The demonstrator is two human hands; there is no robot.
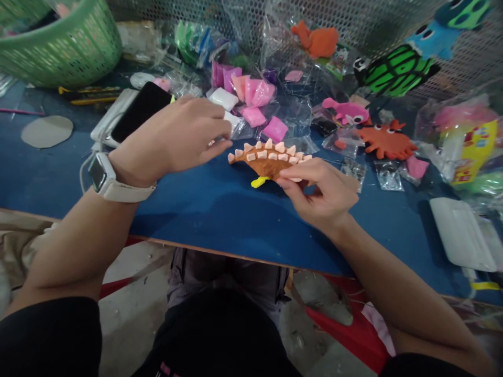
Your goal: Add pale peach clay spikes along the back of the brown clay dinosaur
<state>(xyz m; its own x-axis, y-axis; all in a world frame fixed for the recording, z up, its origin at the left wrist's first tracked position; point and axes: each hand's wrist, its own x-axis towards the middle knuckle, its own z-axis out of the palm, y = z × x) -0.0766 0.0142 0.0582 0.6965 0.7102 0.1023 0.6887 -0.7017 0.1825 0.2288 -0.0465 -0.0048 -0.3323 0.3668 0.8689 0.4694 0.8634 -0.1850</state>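
Observation:
A brown clay dinosaur (pixel 271 168) with rows of pale pink plates along its back and tail stands on the blue table, a yellow foot (pixel 259 181) showing beneath it. My right hand (pixel 324 191) pinches its side with thumb and forefinger, hiding that end of the body. Left of the tail, my left hand (pixel 186 133) hovers above the table, its fingers curled and drawn together. Whatever it may hold is hidden; a small shiny spot, perhaps a ring, shows at a finger. A white smartwatch (pixel 101 175) is on that wrist.
Behind my hands lie pink clay packets (pixel 275 128), a black phone (pixel 143 110) and plastic bags. A green basket (pixel 78 47) stands at far left. An orange clay crab (pixel 387 140), pink clay fish (pixel 346 111) and green turtle (pixel 398 73) are to the right, with a white device (pixel 459 230) nearer.

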